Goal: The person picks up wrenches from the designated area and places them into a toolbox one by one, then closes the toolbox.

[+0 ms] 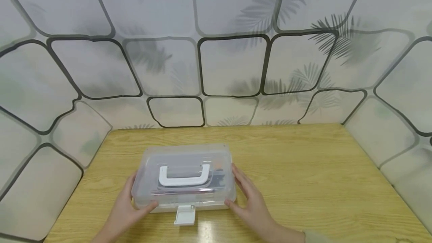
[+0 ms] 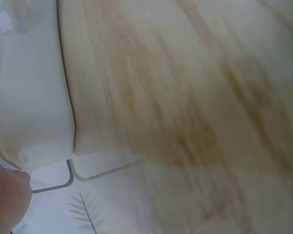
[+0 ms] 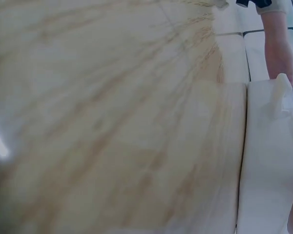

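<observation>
A clear-lidded plastic storage box [image 1: 185, 159] with a white base sits on the table, left of centre in the head view. My left hand [image 1: 125, 206] holds its left end, thumb along the front edge and fingers at the side. At the opposite end my right hand [image 1: 252, 202] grips the front right corner in the same way. On the lid, a white carrying handle [image 1: 183, 181] lies flat. The front latch [image 1: 185, 216] is flipped outward. Dark and reddish contents show dimly through the lid. Both wrist views catch the box's pale front wall [image 2: 31, 92].
The box rests on a wood-grain table [image 1: 303, 183], which extends well to its right. Patterned cloth walls [image 1: 233, 66] with dark outlines and leaf prints rise behind the table and at both sides.
</observation>
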`<act>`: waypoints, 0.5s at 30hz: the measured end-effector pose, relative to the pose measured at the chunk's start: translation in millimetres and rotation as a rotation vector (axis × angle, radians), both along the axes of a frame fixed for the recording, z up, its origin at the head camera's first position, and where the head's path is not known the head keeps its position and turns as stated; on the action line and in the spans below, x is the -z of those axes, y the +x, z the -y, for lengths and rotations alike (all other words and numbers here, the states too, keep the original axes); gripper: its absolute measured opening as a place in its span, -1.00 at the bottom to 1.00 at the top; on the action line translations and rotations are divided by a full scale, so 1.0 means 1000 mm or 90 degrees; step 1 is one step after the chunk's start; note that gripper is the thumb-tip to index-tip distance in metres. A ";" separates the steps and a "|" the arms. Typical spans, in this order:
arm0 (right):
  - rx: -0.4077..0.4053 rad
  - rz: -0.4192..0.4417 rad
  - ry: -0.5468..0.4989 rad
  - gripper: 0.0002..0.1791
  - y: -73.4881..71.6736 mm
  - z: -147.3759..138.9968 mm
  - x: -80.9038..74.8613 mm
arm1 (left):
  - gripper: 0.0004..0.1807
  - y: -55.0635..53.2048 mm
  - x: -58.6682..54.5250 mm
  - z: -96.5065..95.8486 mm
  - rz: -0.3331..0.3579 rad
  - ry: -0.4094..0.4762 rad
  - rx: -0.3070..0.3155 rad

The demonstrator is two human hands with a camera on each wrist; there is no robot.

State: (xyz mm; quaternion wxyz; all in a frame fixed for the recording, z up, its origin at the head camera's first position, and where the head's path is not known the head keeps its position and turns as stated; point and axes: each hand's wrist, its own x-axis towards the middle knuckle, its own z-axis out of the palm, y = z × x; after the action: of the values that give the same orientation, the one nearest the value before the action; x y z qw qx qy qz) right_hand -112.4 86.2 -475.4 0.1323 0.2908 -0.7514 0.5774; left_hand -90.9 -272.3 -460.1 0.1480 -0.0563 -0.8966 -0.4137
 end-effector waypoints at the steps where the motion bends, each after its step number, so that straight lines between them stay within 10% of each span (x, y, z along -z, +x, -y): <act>1: -0.001 -0.004 -0.001 -0.03 0.000 0.000 0.001 | 0.16 0.000 0.001 0.000 -0.005 -0.003 0.000; 9: 0.000 -0.018 0.016 -0.03 -0.002 -0.002 0.004 | 0.18 -0.001 0.000 0.002 0.007 -0.026 -0.011; 15: 0.102 -0.072 0.167 0.04 -0.002 -0.006 -0.002 | 0.25 0.002 -0.008 0.003 0.049 -0.063 -0.013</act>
State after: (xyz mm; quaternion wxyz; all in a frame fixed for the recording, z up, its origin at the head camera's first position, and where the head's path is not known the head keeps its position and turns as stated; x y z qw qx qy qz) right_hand -114.6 92.6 -473.6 0.1810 0.2766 -0.8323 0.4449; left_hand -88.9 -275.1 -452.1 0.1147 -0.0382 -0.9215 -0.3690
